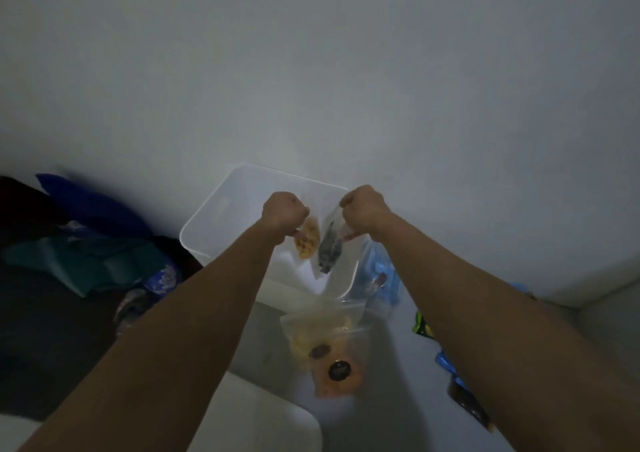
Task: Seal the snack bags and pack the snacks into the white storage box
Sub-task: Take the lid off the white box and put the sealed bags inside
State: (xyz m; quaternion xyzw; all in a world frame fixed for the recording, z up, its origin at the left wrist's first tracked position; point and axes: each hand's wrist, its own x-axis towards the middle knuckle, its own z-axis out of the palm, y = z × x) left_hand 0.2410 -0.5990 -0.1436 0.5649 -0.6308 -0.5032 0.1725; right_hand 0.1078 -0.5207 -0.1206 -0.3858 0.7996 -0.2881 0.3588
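Dim light: translucent white rectangular plastic storage box [221, 209] with rounded corners and a slot handle sits open at centre against a matte pale wall. Left hand [284, 210], fisted, pinches a small clear soft plastic bag of yellow lumpy snacks [307, 240] hanging at its 5 o'clock; right hand [363, 209], also fisted, grips a clear crinkled plastic bag of dark grey pieces [329, 249] hanging at its 7 o'clock, both over the box interior. At the box's 6 o'clock, a glossy clear zip bag of yellow and orange snacks [329, 358] lies flat on the grey surface.
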